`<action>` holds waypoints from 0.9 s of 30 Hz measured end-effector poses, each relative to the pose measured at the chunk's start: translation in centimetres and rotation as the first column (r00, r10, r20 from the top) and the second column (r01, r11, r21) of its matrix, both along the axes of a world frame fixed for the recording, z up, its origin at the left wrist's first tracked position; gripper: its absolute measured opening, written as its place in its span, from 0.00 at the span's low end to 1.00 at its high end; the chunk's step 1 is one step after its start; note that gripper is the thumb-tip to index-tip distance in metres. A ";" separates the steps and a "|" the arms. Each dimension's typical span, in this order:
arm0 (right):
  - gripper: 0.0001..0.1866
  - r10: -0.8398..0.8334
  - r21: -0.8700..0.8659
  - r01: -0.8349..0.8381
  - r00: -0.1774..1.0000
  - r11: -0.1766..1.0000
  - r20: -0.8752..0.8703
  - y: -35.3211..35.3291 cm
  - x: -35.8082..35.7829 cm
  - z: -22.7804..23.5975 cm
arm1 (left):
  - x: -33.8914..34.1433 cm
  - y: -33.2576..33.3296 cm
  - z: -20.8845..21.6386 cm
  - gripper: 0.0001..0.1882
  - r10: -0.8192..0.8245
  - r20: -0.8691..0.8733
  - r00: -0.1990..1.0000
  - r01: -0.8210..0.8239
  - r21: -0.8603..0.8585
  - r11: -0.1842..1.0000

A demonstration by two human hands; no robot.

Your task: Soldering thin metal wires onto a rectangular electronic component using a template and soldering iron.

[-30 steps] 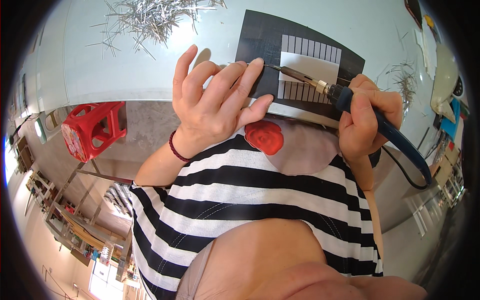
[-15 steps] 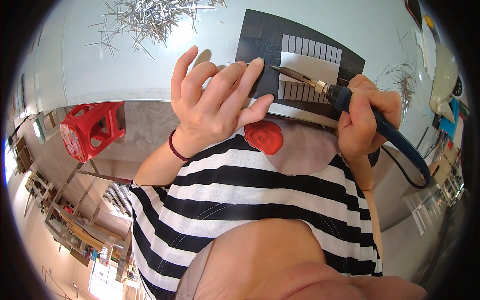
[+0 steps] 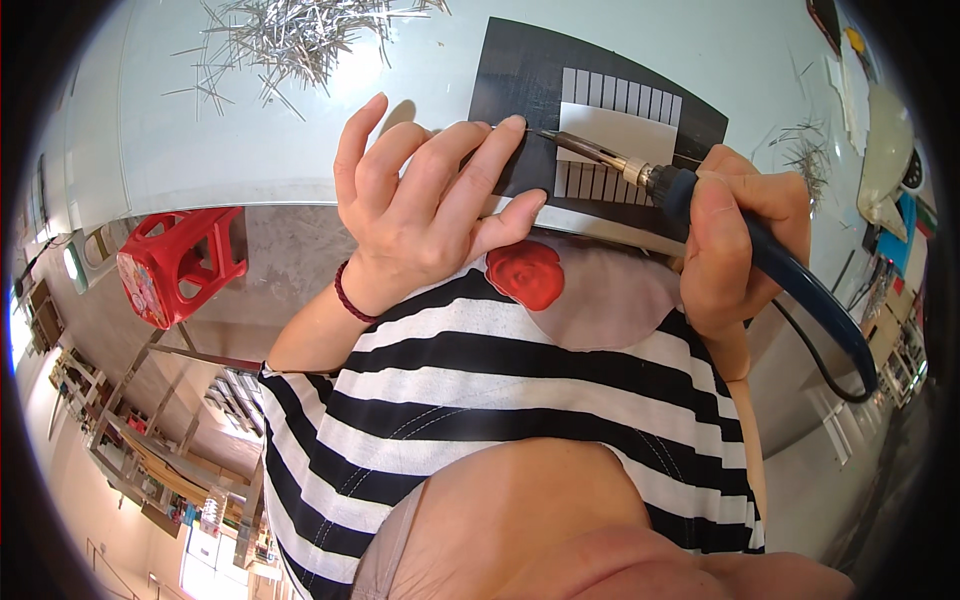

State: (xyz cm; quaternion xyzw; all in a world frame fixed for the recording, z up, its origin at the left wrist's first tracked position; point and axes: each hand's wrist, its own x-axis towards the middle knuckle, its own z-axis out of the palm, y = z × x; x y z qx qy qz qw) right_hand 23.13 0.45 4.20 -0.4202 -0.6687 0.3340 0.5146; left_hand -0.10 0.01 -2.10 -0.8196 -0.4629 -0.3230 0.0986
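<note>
My right hand point(image 3: 745, 235) is closed round the dark blue handle of a soldering iron point(image 3: 800, 275). The iron's slim metal tip points left, beside the index fingertip of my left hand point(image 3: 425, 195). That hand has its fingers spread, with the index finger pressed on the black board point(image 3: 515, 75) and the thumb near the board's front edge. A thin wire-like piece seems to lie under the fingertip, mostly hidden. On the board, under the iron, rests a white rectangular piece point(image 3: 615, 128) with rows of narrow light strips point(image 3: 620, 93) above and below it.
A heap of thin silvery metal pins point(image 3: 305, 45) lies at the far left of the pale table point(image 3: 220, 150); a smaller scatter of pins point(image 3: 805, 155) is at the right. The iron's black cord point(image 3: 815, 355) hangs at the right. A red stool point(image 3: 185, 260) stands left below the table.
My right hand and the iron's handle have shifted slightly right and toward me, with the tip staying near my left index fingertip. The left hand has barely moved.
</note>
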 end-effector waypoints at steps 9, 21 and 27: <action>0.06 -0.066 -0.092 0.083 0.982 0.992 0.176 0.0 -1.8 2.2 | -0.4 0.0 -0.3 0.27 0.012 0.004 1.000 -0.012 0.028 1.000; 0.09 0.026 0.078 -0.046 0.971 0.996 0.239 0.5 -0.4 1.0 | -0.5 0.0 -1.0 0.39 0.075 0.092 0.993 -0.083 0.092 0.992; 0.11 0.042 -0.052 -0.038 0.996 0.998 0.084 0.1 0.0 0.8 | -0.2 0.0 -1.0 0.39 0.075 0.089 0.993 -0.082 0.073 0.994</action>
